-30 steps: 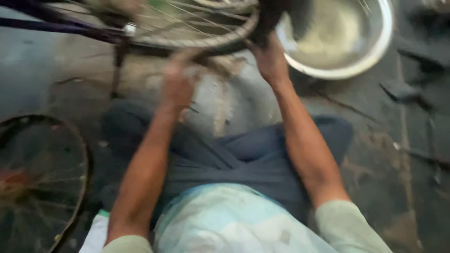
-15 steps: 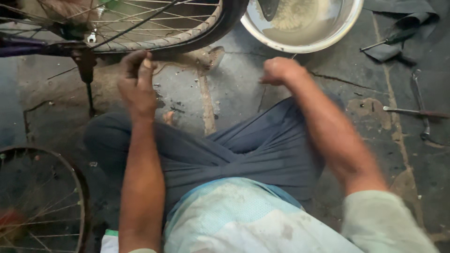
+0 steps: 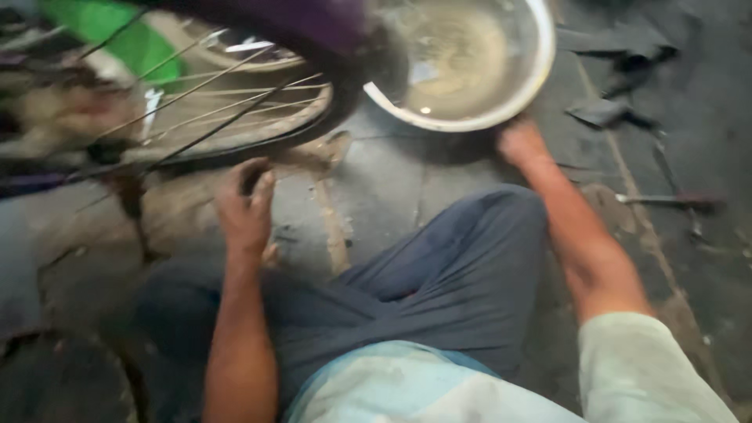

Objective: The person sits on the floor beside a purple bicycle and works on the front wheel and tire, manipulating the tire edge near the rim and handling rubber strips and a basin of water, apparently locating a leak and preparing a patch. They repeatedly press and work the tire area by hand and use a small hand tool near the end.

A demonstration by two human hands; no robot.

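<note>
I sit cross-legged on the ground in dark trousers (image 3: 439, 274). My left hand (image 3: 246, 210) hovers just below the black tyre of a spoked bicycle wheel (image 3: 235, 117). Its fingers are curled in, and a dark patch between them is too blurred to name. My right hand (image 3: 521, 142) reaches forward to the near rim of a round metal basin (image 3: 540, 55). Its fingers curl under that rim. The basin holds murky liquid.
Part of a second wheel (image 3: 47, 376) lies at the lower left. A thin metal tool (image 3: 666, 200) and dark rubber scraps (image 3: 607, 110) lie on the stained concrete to the right. A purple and green bicycle frame (image 3: 133, 39) crosses the top left.
My right hand has gone from above my knee forward to the basin's rim. My left hand stays below the tyre. The view has shifted, so the basin sits nearer the centre.
</note>
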